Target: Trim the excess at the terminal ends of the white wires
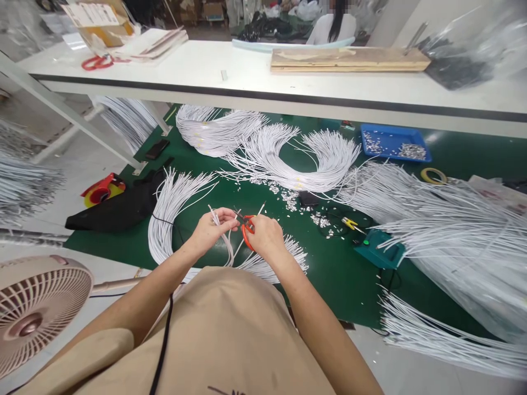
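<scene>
Left hand is closed on white cables extending forward, toward which red-handled cutters, gripped by the right hand just beside, are pointed leftward.

Shirt was plain tan w/ soft creases; L sleeve was short, same col. Dk print was partly cut off. Blk cord ran down shirt's L side. L hand & R hand were bare.
</scene>
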Demonstrator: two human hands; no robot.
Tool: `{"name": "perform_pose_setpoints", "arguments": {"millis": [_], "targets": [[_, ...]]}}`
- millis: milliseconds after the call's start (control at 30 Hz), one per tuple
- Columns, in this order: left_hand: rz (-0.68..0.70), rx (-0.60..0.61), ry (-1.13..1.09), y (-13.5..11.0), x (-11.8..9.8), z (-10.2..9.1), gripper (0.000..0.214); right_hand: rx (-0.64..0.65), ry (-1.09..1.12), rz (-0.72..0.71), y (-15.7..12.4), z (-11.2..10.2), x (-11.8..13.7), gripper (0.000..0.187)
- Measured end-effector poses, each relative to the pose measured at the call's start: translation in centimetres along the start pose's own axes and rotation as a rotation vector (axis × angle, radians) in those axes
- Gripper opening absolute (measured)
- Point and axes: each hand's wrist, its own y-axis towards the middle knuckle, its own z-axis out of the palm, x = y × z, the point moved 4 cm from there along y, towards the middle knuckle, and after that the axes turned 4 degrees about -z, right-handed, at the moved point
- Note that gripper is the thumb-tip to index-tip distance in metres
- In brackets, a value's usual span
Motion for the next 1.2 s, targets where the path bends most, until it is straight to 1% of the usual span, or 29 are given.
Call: {"name": "perform_pose_setpoints", "arguments": {"millis": [133,233,400,500,567,600,667,767,833,933,1033,1133,1200], "targets": [[0.003,-0.032,0.078,-0.3,-0.2,-0.1,0.032,0.009,-0.044,-0.018,-0.1,-0.2,0.2,0.021],[0.004,-0.075,0.147,-0.4,-0.4,-0.2,0.031,0.022,-0.051,-0.026,-0.3,0.0,0.3,0.022],[0.044,-0.103,0.227,-0.5,-0.3,-0.3,0.028,-0.035,-0.034,-0.034,-0.6,0.5,0.3,0.020],[0.069,-0.101,0.245,-0.5,-0.3,-0.2,0.027,-0.082,0.047,-0.038,-0.7,0.8,-0.1,0.017],[0.062,-0.106,0.260,-0.5,-0.2,-0.2,0.028,-0.104,0.175,0.012,-0.6,0.9,-0.5,0.016],[0.053,-0.109,0.264,-0.5,-0.3,-0.2,0.028,-0.118,0.277,0.051,-0.5,0.9,-0.8,0.016],[0.036,-0.116,0.258,-0.6,-0.3,-0.1,0.028,-0.156,0.567,0.122,-0.3,0.8,-1.1,0.019],[0.030,-0.120,0.236,-0.6,-0.3,0.0,0.029,-0.193,1.039,0.171,0.3,0.6,-0.7,0.022],[0.033,-0.117,0.229,-0.6,-0.3,0.0,0.029,-0.199,1.216,0.203,0.7,0.6,-0.4,0.021],[0.040,-0.111,0.227,-0.5,-0.2,0.1,0.030,-0.212,1.325,0.262,0.8,0.8,-0.1,0.019],[0.052,-0.100,0.228,-0.5,-0.1,0.1,0.029,-0.194,1.411,0.320,0.7,1.2,0.0,0.020],[0.076,-0.096,0.140,-0.4,0.0,0.1,0.031,-0.186,1.477,0.367,0.6,1.6,0.2,0.019],[0.078,-0.068,0.048,-0.3,0.1,0.2,0.034,-0.189,1.527,0.384,0.6,1.8,0.3,0.017]]}}
